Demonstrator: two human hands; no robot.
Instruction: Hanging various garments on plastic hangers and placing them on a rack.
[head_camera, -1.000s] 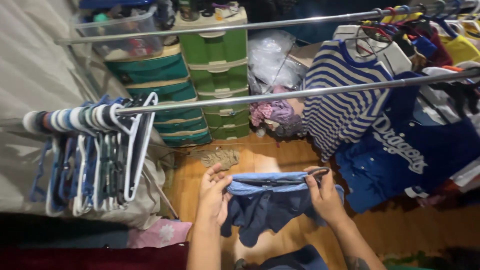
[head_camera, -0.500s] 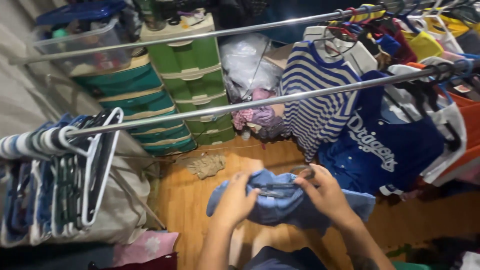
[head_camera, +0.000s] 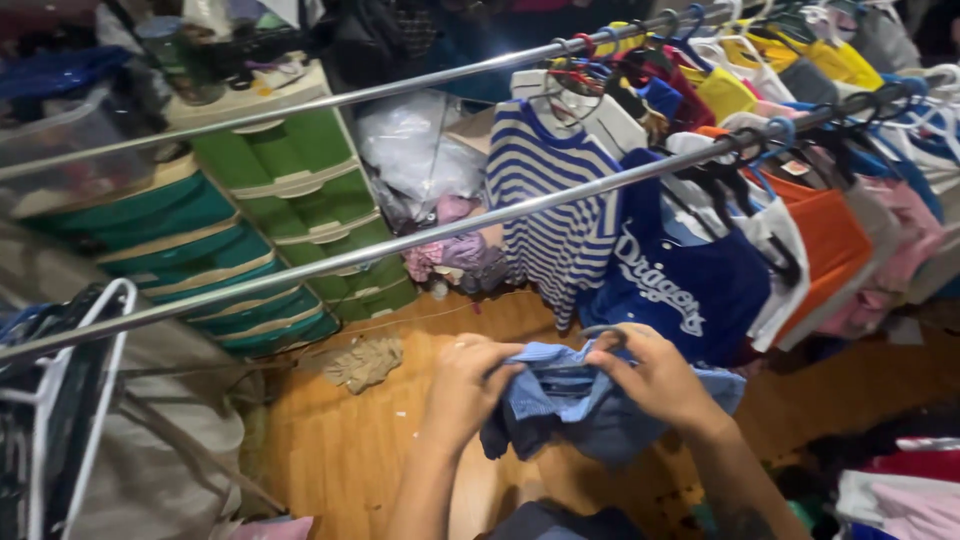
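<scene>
Both my hands hold a small blue garment (head_camera: 590, 410), bunched up in front of me below the near metal rail (head_camera: 400, 243). My left hand (head_camera: 465, 385) grips its left side and my right hand (head_camera: 650, 378) grips the top right, where a thin hanger hook (head_camera: 600, 330) shows above the cloth. Right behind hang a blue jersey with white lettering (head_camera: 680, 285) and a blue-and-white striped shirt (head_camera: 555, 220).
A second rail (head_camera: 330, 98) runs behind, with many coloured clothes on hangers (head_camera: 830, 150) at the right. Green plastic drawer units (head_camera: 300, 200) stand at the back left. Empty hangers (head_camera: 70, 400) crowd the left. A crumpled beige cloth (head_camera: 365, 362) lies on the wooden floor.
The garment went from spread flat between my hands to bunched together. My hands moved closer to each other, and the view swung to the right along the rail.
</scene>
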